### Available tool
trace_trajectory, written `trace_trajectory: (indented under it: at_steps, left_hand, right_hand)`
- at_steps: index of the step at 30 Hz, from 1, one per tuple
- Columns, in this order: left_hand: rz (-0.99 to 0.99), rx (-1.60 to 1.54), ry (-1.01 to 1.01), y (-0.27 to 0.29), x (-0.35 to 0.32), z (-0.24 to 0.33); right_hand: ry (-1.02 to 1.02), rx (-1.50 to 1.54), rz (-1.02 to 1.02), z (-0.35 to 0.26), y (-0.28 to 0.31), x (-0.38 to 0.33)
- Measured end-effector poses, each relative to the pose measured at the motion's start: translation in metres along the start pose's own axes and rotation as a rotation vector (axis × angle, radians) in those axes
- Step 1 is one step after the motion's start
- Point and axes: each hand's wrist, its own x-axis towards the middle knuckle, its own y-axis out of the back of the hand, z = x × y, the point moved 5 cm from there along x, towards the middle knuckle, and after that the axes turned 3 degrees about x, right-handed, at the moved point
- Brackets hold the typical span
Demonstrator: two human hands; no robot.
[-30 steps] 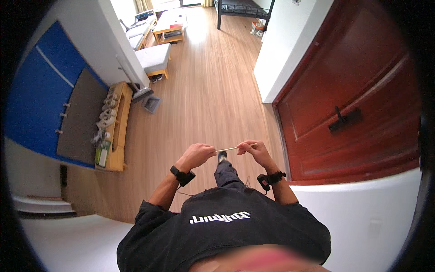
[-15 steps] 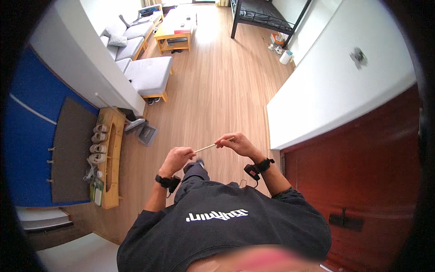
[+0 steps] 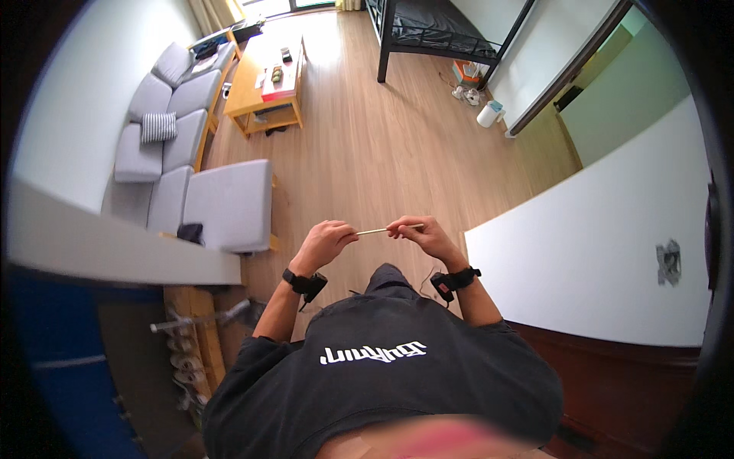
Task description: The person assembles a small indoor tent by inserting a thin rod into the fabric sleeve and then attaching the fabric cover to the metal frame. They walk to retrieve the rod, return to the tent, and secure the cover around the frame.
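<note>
Head view is showing two hands, each wearing one black wristband, pinching a single thin pale stick (image 3: 380,229) between them. The left hand (image 3: 325,243) is gripping the stick's left end with curled fingers, and the right hand (image 3: 423,233) is pinching the other end between thumb and fingertips; both are clenched on it. The stick is lying almost level in the air in front of the chest, just above picture centre, over the wooden floor (image 3: 382,145).

Around it, one grey sofa (image 3: 164,145) is sitting at 10 o'clock with one striped cushion (image 3: 158,126) on it. One low wooden table (image 3: 271,76) is standing at 11 o'clock with small things on top. One black bed frame (image 3: 443,30) is showing at 1 o'clock, and one white paper roll (image 3: 487,115) is lying on the floor at 2 o'clock beside a doorway. A white wall (image 3: 604,252) is running along at 3 o'clock, close to the right elbow. A wooden rack (image 3: 191,344) is sitting at 8 o'clock, below a white ledge. Nothing is covering the stick except the fingers at its ends.

Compared with half a second ago, the view is turning: the red-brown door is sliding down to the lower right, more of the sofa and bed is coming into sight, and the hands are keeping their hold on the stick.
</note>
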Motion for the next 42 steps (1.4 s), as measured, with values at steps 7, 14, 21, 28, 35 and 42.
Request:
trace_trajectory:
  at_steps: [7,14,21,28,35,42]
  left_hand:
    - [-0.137,-0.107,0.051,0.015,0.234,-0.195]
    - [0.004,0.006,0.19,0.13,0.454,-0.356]
    - [0.11,0.047,0.108,0.18,0.632,-0.557]
    - [0.101,0.008,0.048,0.26,0.841,-0.758]
    - [-0.133,-0.101,0.05,0.322,1.048,-0.883]
    - [-0.098,-0.026,0.035,0.343,1.244,-1.037]
  right_hand:
    - [0.048,0.081,0.169,0.042,0.181,0.227]
    - [0.048,0.064,0.022,-0.012,0.32,0.523]
    - [-0.01,-0.015,-0.168,-0.01,0.397,0.805]
    - [-0.011,-0.034,0.029,-0.017,0.516,1.05]
    - [0.099,-0.015,0.177,-0.033,0.63,1.224]
    - [0.075,0.045,0.17,0.008,0.772,1.445]
